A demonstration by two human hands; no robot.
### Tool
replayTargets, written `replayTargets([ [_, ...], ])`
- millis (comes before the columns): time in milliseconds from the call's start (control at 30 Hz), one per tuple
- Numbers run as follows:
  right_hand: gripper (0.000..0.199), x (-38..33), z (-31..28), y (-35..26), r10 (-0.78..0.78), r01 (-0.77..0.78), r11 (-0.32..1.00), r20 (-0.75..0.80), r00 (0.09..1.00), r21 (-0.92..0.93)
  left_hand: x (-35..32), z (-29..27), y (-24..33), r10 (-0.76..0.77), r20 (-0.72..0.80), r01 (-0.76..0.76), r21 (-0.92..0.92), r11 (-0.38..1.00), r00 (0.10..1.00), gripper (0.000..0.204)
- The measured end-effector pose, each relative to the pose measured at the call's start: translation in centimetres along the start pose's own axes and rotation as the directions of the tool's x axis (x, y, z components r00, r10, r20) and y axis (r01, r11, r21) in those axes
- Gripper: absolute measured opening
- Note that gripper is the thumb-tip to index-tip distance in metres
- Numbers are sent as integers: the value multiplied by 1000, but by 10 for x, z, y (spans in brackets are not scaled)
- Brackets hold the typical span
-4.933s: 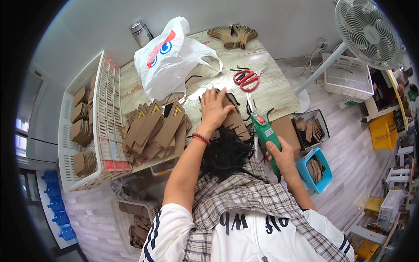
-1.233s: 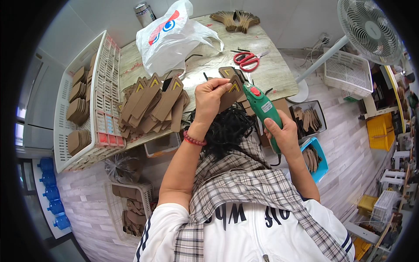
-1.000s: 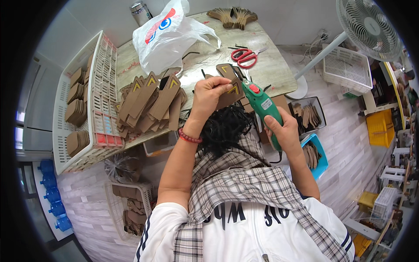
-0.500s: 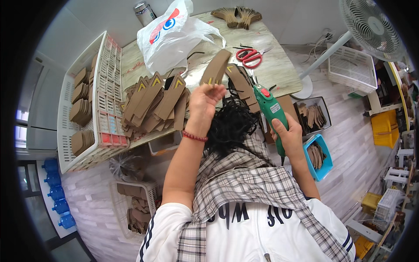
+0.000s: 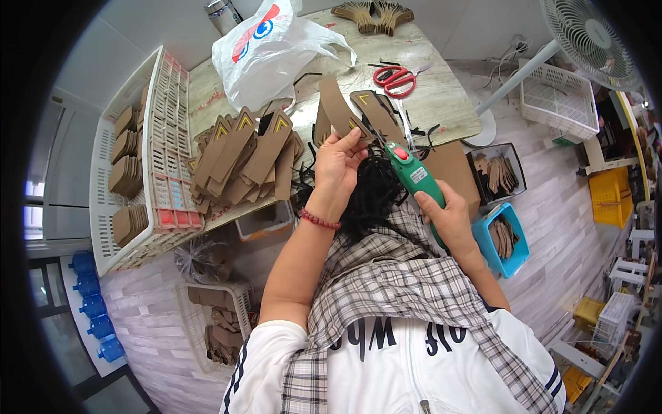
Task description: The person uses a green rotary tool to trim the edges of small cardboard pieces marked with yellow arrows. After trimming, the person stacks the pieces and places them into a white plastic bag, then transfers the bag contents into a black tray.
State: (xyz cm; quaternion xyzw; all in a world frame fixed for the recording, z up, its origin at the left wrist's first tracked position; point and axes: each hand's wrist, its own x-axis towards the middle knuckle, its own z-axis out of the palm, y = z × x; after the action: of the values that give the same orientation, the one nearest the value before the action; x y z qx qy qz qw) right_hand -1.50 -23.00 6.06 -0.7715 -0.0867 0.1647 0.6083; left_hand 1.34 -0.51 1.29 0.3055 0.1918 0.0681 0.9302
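My left hand (image 5: 338, 165) pinches the near end of a curved brown strip (image 5: 336, 105) with a yellow V mark. My right hand (image 5: 449, 215) is wrapped round a green handheld electric cutter (image 5: 416, 174) with a red button. The cutter's head is close to the strip's right edge; whether they touch I cannot tell. Below my hands, a heap of black trimmings (image 5: 362, 196) covers my lap. Another V-marked brown piece (image 5: 378, 114) lies just beyond the cutter. To the left is a loose pile of brown pieces (image 5: 238, 155). Red-handled scissors (image 5: 396, 81) rest on the table.
A white plastic bag (image 5: 258, 65) sits on the table (image 5: 441, 103). At the left stands a white crate (image 5: 172, 131) holding stacked pieces. A cardboard box (image 5: 454, 172), a black box (image 5: 520, 188) and a blue basin (image 5: 520, 259) are at the right. A fan (image 5: 593, 41) stands beyond.
My left hand has shifted right and swung the strip's marked end towards the cutter. The cutter has moved slightly left, closing the gap between them.
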Motion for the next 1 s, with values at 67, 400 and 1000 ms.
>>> replayTargets([
  [67,33,0,1,-1,10,-10,1000,1,1000,-3,-1,2,-1,43,-14,-43,13,999,999,7],
  [400,32,4,1,0,20,-20,1000,28,999,-2,0,7,-11,150,-58,-144,85,986,987,6],
  [1000,31,4,-2,-1,49,-50,999,28,998,5,2,15,-14,263,-92,-251,117,961,960,7],
])
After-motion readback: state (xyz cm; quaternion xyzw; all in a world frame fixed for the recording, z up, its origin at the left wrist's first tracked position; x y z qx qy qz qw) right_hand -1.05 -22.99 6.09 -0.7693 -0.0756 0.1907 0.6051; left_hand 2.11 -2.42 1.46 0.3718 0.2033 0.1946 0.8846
